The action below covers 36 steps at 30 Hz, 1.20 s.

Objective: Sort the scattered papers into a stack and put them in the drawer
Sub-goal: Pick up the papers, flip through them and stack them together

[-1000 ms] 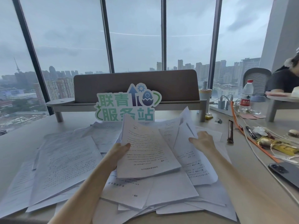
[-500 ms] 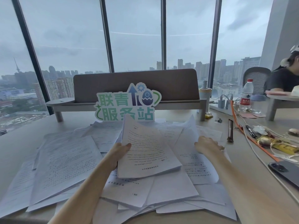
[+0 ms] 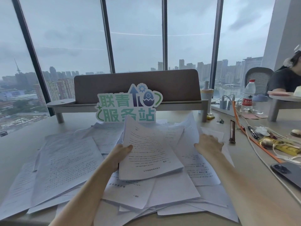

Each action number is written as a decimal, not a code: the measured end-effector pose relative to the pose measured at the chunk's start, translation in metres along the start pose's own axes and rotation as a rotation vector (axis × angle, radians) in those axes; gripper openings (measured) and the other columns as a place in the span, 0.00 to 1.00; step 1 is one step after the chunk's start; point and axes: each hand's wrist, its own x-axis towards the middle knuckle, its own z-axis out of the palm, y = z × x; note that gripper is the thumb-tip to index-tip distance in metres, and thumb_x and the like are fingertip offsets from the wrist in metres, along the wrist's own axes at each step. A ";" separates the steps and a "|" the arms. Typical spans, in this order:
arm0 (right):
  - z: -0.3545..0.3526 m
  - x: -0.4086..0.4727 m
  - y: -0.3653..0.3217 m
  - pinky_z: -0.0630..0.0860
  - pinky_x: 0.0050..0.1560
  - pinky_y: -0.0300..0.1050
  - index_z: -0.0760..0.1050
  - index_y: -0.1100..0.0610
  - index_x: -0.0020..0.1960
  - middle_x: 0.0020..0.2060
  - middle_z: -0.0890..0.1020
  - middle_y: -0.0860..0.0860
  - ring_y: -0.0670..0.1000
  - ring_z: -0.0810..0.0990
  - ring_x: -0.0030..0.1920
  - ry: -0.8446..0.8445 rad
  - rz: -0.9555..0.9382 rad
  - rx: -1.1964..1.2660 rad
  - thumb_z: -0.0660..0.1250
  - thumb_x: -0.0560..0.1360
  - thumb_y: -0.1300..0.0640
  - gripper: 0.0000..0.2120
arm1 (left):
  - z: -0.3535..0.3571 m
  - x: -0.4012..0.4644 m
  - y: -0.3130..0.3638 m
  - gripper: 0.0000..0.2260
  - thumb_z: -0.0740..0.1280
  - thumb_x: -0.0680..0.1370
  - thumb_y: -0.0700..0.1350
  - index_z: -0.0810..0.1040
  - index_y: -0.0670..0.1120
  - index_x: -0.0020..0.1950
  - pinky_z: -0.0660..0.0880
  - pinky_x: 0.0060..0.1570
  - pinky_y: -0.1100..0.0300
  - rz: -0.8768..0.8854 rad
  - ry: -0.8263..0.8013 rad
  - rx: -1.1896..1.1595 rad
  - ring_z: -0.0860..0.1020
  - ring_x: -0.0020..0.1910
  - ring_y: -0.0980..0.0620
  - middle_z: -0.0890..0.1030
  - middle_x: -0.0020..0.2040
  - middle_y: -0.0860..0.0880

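Observation:
Printed white papers (image 3: 68, 162) lie scattered and overlapping across the desk (image 3: 19, 141) in front of me. My left hand (image 3: 119, 154) grips a thin stack of sheets (image 3: 151, 152) by its left edge, thumb on top, tilted up above the pile. My right hand (image 3: 209, 142) lies palm down with fingers spread on a sheet (image 3: 197, 162) at the right of the pile, reaching toward a sheet at the far right (image 3: 213, 132). No drawer is in view.
A green sign (image 3: 128, 106) stands before a monitor riser (image 3: 138, 105) at the back. To the right lie a phone (image 3: 288, 172), orange cable (image 3: 254, 141), pens, wrappers, a water bottle (image 3: 248, 95). A seated person (image 3: 288, 77) is at far right.
My right hand has let a lifted sheet drop and moved right and forward, settling flat on the right-hand papers. The left hand keeps holding its stack in place.

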 end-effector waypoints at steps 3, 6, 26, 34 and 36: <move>-0.001 0.000 0.000 0.75 0.54 0.51 0.76 0.58 0.60 0.55 0.80 0.56 0.59 0.77 0.57 0.036 -0.023 0.077 0.69 0.76 0.52 0.15 | -0.001 0.002 -0.001 0.05 0.65 0.82 0.44 0.79 0.44 0.49 0.80 0.38 0.56 0.006 0.005 0.011 0.83 0.42 0.43 0.84 0.46 0.42; -0.008 0.002 0.001 0.74 0.42 0.45 0.75 0.59 0.57 0.48 0.79 0.56 0.58 0.78 0.48 -0.106 0.010 0.365 0.71 0.73 0.56 0.15 | -0.001 0.003 -0.002 0.06 0.65 0.82 0.44 0.79 0.44 0.49 0.80 0.40 0.55 0.007 0.003 0.017 0.84 0.44 0.42 0.85 0.47 0.41; -0.132 0.002 -0.047 0.82 0.45 0.54 0.80 0.66 0.56 0.46 0.85 0.58 0.58 0.85 0.42 -0.225 -0.214 0.792 0.74 0.75 0.49 0.20 | -0.004 0.015 -0.008 0.13 0.68 0.78 0.49 0.79 0.42 0.56 0.81 0.52 0.40 -0.006 0.045 0.060 0.84 0.46 0.40 0.85 0.49 0.40; -0.200 -0.022 -0.099 0.81 0.50 0.51 0.82 0.64 0.53 0.49 0.84 0.57 0.56 0.85 0.44 -0.156 -0.461 0.558 0.73 0.75 0.50 0.17 | -0.003 0.006 -0.003 0.04 0.66 0.81 0.44 0.79 0.45 0.52 0.80 0.54 0.41 0.027 0.023 -0.084 0.84 0.48 0.39 0.84 0.50 0.40; -0.209 -0.026 -0.102 0.81 0.54 0.53 0.82 0.65 0.55 0.49 0.85 0.58 0.57 0.85 0.46 -0.138 -0.497 0.562 0.73 0.76 0.50 0.18 | -0.004 0.003 -0.001 0.06 0.66 0.81 0.43 0.78 0.44 0.56 0.81 0.53 0.42 0.017 -0.012 -0.148 0.84 0.49 0.39 0.84 0.51 0.39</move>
